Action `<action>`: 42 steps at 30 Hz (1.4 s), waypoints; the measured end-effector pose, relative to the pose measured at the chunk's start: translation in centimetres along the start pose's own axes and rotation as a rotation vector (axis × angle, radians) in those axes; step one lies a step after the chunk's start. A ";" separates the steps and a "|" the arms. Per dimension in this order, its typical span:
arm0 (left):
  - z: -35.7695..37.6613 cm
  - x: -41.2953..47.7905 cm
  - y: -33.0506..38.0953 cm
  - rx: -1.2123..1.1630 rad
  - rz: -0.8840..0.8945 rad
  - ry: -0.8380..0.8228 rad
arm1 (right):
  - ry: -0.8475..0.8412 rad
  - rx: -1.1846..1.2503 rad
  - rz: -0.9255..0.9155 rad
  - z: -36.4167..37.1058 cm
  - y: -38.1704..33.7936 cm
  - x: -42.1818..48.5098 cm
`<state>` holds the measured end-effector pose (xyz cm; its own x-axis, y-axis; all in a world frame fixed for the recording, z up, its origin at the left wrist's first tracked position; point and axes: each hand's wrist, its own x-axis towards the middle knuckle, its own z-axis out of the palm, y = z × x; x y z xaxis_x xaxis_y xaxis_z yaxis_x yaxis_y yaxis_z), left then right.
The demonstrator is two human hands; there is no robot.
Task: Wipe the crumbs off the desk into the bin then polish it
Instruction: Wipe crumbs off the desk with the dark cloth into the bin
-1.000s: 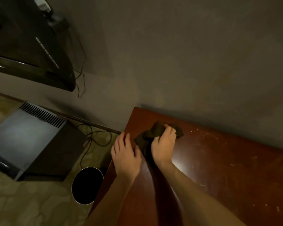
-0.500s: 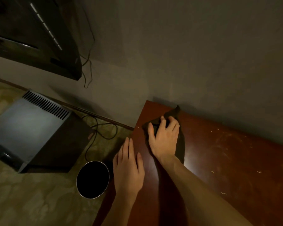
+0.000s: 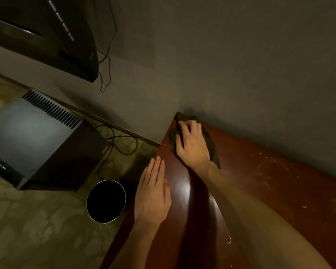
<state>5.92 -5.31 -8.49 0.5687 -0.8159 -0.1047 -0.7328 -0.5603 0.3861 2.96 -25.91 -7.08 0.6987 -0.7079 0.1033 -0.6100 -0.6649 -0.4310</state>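
Observation:
A reddish-brown desk (image 3: pixel 260 191) fills the lower right, its far left corner against the wall. My right hand (image 3: pixel 192 144) grips a bunched dark cloth (image 3: pixel 172 133) and presses it onto that corner. My left hand (image 3: pixel 153 191) lies flat with straight fingers on the desk's left edge, holding nothing. Pale crumbs (image 3: pixel 305 206) are scattered over the desk to the right of my arm, and one crumb (image 3: pixel 164 145) sits by the left edge near the cloth. A round black bin (image 3: pixel 106 200) with a shiny rim stands on the floor just left of the desk, beside my left hand.
A dark box-shaped appliance (image 3: pixel 37 136) with a vent grille stands on the patterned floor to the left. Cables (image 3: pixel 116 140) trail between it and the desk. A dark screen (image 3: pixel 47 35) hangs at upper left. A grey wall (image 3: pixel 241 65) runs behind the desk.
My right hand has pushed the cloth away from me into the desk's far left corner. My left hand has slid back along the left edge, closer to the bin.

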 end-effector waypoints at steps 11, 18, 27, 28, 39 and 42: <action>0.1 -0.2 0.0 -0.022 -0.005 0.013 | -0.008 -0.033 -0.040 0.5 -0.5 -5.4; -0.1 0.0 0.1 -0.085 -0.020 0.024 | -0.078 -0.030 -0.127 0.6 0.3 1.2; -0.2 -0.4 0.4 -0.278 -0.120 0.046 | -0.390 -0.083 -0.631 -1.4 2.3 -7.9; -0.3 -0.4 0.3 -0.265 -0.115 0.047 | -0.403 -0.085 -0.653 -1.6 2.6 -7.6; 0.3 0.0 -0.3 -0.102 -0.022 0.065 | -0.028 -0.104 -0.023 -0.4 2.0 -1.7; 0.4 -0.1 -0.3 -0.106 -0.012 0.068 | -0.082 -0.072 -0.133 -0.5 0.7 -6.8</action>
<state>5.94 -5.09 -9.00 0.6038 -0.7956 -0.0487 -0.6842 -0.5487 0.4805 -2.40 -21.64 -7.65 0.8014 -0.5927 0.0803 -0.5332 -0.7688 -0.3531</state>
